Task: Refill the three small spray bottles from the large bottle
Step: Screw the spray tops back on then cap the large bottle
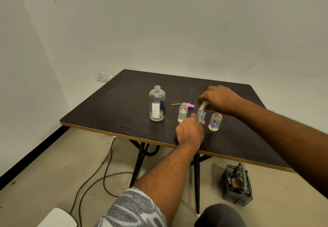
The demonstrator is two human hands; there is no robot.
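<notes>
Your left hand (190, 132) curls round the middle spray bottle (201, 116), likely steadying it on the tabletop (115, 106), while your right hand (219, 99) pinches its spray cap (204, 103), whether loosening or tightening you cannot tell, and the uncapped large bottle (156, 103) stands farther left of that bottle.

Large bottle (156, 103) (uncapped) upright, left of three small spray bottles (182, 113).

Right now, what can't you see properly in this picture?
All in the head view:
1. Middle small bottle: base hidden by the left hand holding it.
2. Its spray top: mostly covered by the right hand pinching it; on or off, unclear.
3. Large bottle's label: print too small.
4. Floor basket: contents dark, blurred.
</notes>
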